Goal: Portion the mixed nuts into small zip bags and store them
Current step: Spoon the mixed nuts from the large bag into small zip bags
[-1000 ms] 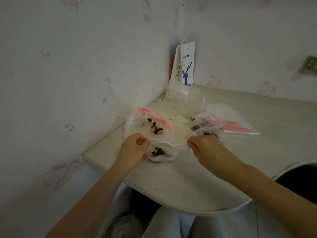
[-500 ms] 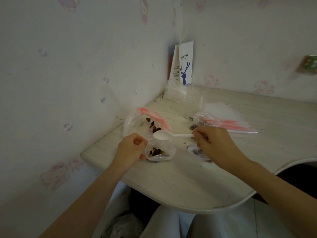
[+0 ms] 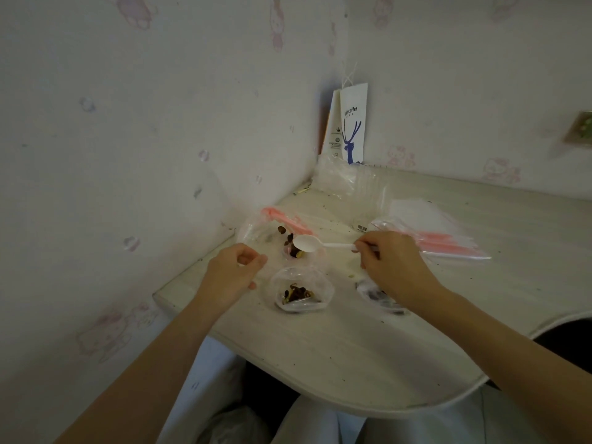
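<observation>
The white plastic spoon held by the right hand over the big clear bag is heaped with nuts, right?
No. In the head view the white plastic spoon is empty; the right hand does hold it over the big clear bag.

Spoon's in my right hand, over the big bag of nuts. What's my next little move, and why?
Probably dip the spoon into the big bag and scoop: its bowl looks empty and hovers over the nuts there, your right hand pinches the handle, and the small bag in front holds only a few.
</observation>
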